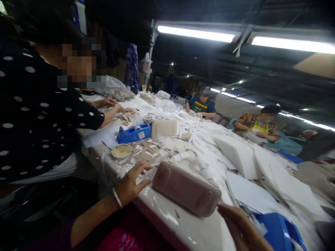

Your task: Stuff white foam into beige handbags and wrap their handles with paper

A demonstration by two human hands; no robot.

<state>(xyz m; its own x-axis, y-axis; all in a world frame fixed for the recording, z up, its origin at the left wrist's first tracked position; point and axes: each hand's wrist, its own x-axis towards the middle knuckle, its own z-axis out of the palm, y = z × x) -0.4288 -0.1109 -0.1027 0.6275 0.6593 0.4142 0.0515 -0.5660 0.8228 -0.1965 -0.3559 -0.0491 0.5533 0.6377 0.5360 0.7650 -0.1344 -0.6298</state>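
A long, box-shaped mauve bag (pixel 186 188) with rounded corners and smooth leather-like sides rests near the front edge of the table. Just off its left end, my left hand (pixel 133 183) has thumb and fingers apart, holding nothing. My right hand (pixel 239 223) is at the bag's lower right corner, fingers stretched out and slightly blurred; whether they touch it I cannot tell. Behind the bag lie small brown and white scraps (pixel 148 150). A round tub of yellowish paste (pixel 121 151) stands beyond my left hand.
A blue tape dispenser (pixel 134 133) and a beige bag (pixel 164 128) stand farther back. Another blue dispenser (pixel 281 230) is at lower right. White sheets (pixel 235 153) cover much of the table. A person in polka dots (pixel 39 115) works at left; two others sit across.
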